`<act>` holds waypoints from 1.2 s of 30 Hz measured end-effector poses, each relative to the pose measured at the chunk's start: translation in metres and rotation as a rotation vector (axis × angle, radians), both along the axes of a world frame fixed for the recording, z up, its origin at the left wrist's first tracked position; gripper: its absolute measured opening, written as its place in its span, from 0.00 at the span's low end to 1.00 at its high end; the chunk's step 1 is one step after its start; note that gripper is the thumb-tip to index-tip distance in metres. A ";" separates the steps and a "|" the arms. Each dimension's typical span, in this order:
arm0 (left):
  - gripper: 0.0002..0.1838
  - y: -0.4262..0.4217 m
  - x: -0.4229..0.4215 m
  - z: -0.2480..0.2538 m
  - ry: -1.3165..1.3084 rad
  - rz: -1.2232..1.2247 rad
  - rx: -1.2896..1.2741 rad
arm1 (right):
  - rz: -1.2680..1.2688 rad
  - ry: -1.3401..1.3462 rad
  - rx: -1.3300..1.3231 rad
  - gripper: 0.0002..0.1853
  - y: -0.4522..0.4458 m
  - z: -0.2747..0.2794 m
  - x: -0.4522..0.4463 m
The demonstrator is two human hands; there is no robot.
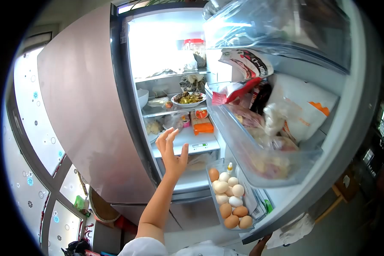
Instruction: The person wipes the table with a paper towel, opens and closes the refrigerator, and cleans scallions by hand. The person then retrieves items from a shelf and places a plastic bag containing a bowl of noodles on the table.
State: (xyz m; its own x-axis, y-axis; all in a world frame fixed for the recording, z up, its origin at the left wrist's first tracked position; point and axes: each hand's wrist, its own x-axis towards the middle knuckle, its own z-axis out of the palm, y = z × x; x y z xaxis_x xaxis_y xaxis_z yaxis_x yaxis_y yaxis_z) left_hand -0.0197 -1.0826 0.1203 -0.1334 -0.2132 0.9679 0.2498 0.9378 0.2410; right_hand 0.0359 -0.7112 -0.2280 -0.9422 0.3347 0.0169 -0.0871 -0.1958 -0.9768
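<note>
My left hand (171, 155) reaches toward the inside of an open fridge, fingers spread and thumb raised, holding nothing. Behind the fingers is the lower shelf (184, 148), with an orange packet (203, 127) and clear plastic bags. One level up stands a white plate of cooked food (188, 99). To the right of my left forearm, the lower door bin (217, 209) holds several brown and white eggs (221, 187). Part of my right hand (260, 246) shows low in the view, by the bottom edge of the fridge door (281, 224); its fingers cannot be made out.
The open door's middle bin (264, 175) is full of bagged food and a white bag (303, 106). A clear upper bin (281, 34) hangs above it. On the left, the other fridge door (83, 106) is closed. White cloth (292, 230) hangs beyond the door's lower edge.
</note>
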 end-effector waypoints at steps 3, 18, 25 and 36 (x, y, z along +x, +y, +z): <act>0.23 -0.020 -0.011 -0.039 -0.071 -0.031 0.063 | -0.017 -0.044 0.016 0.25 0.004 0.008 0.001; 0.11 -0.165 0.079 -0.389 -0.254 -0.232 2.218 | 0.012 -0.085 -0.082 0.33 0.029 0.002 0.000; 0.08 -0.183 0.075 -0.390 -0.058 -0.380 2.238 | 0.015 -0.094 -0.137 0.30 0.044 -0.018 -0.011; 0.08 -0.189 0.099 -0.426 -0.148 -0.464 2.177 | -0.020 -0.240 -0.165 0.31 0.053 -0.018 -0.012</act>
State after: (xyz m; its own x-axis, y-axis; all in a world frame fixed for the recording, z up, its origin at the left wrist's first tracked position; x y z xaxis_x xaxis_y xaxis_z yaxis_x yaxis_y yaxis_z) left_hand 0.0793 -1.2720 -0.3058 -0.5035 -0.5595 -0.6584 0.1949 -0.8159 0.5443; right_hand 0.0237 -0.6585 -0.2457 -0.9060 0.3325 -0.2618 0.1374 -0.3540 -0.9251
